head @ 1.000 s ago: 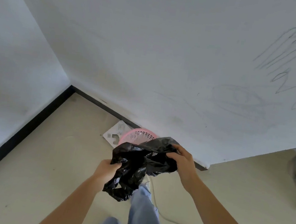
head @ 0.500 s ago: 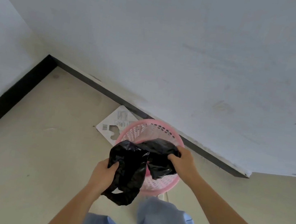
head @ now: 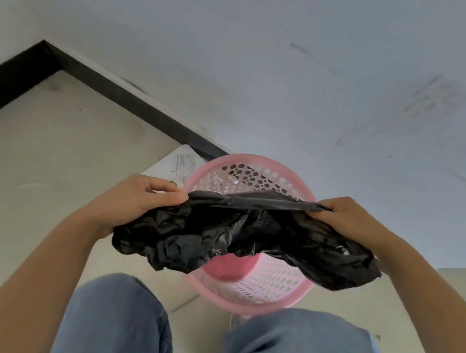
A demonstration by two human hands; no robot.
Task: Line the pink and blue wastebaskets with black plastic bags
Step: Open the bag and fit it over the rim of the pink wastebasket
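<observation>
Pink wastebasket [head: 252,291] stands upright on the beige floor [head: 34,165], close to the black baseboard [head: 123,99] at the foot of the white wall [head: 270,62], near the room corner. Round rim, walls perforated with small round holes, solid pink bottom partly showing, inside bare of any liner. Person's two knees in blue jeans [head: 117,324] sit just at its near side.

Black plastic bag [head: 218,233] held above the basket mouth, covering most of the opening from this view. Thin, glossy, heavily crumpled; top edge pulled into a fairly straight taut band between the hands, rest hanging in bunched folds that sag lower at both ends.

White printed card [head: 179,166] lies flat on the floor, tucked behind the basket's left far side by the baseboard.

Left hand [head: 140,193] clamped on the bag's left end, fingers curled over the top, forearm bare. Right hand [head: 350,218] pinches the right end of the band, knuckles up. Hands well apart, level with each other
</observation>
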